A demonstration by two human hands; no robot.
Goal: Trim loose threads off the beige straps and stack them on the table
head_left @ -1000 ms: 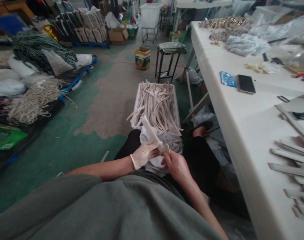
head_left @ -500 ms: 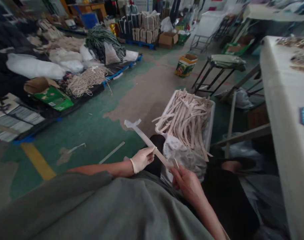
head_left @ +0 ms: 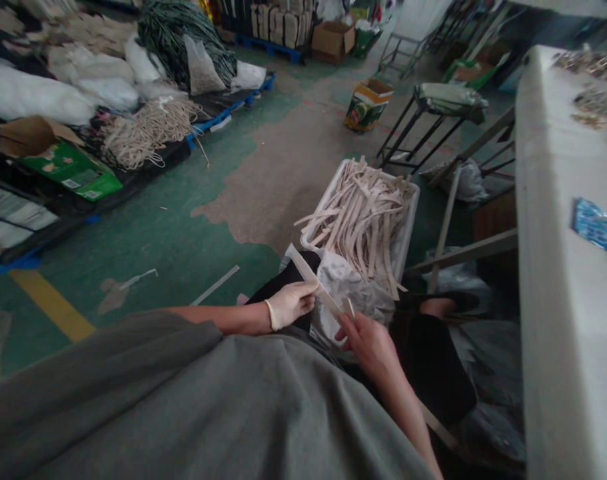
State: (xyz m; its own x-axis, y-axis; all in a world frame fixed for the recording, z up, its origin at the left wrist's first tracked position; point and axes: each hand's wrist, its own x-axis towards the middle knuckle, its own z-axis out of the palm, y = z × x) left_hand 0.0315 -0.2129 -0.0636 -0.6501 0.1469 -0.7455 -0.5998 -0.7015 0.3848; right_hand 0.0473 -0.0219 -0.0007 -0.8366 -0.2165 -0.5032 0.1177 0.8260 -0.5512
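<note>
A pale beige fabric strip (head_left: 304, 265) runs slantwise between my hands above my lap. My left hand (head_left: 292, 305), in a whitish glove, pinches it around its middle, and the far end sticks out beyond the fingers. Bare, my right hand (head_left: 368, 343) is closed on the near part, where a short folded end stands up by the thumb. Just beyond my hands, a white plastic crate (head_left: 412, 223) holds a heap of similar beige strips (head_left: 368, 220). Crumpled clear plastic (head_left: 343, 277) covers its near side, by my knee.
A white-covered table (head_left: 543, 200) stands close on my right, with a blue packet (head_left: 594, 223) on it. Ahead are a stool (head_left: 423, 123) and a yellow-green carton (head_left: 368, 105). Cords (head_left: 150, 133) and sacks lie on pallets at left. A loose strip (head_left: 216, 285) lies on the floor.
My view has shifted, so the surroundings sit higher in it. Less of the strip extends beyond my left hand, and its whitish curled far end no longer shows. Both hands keep their grip.
</note>
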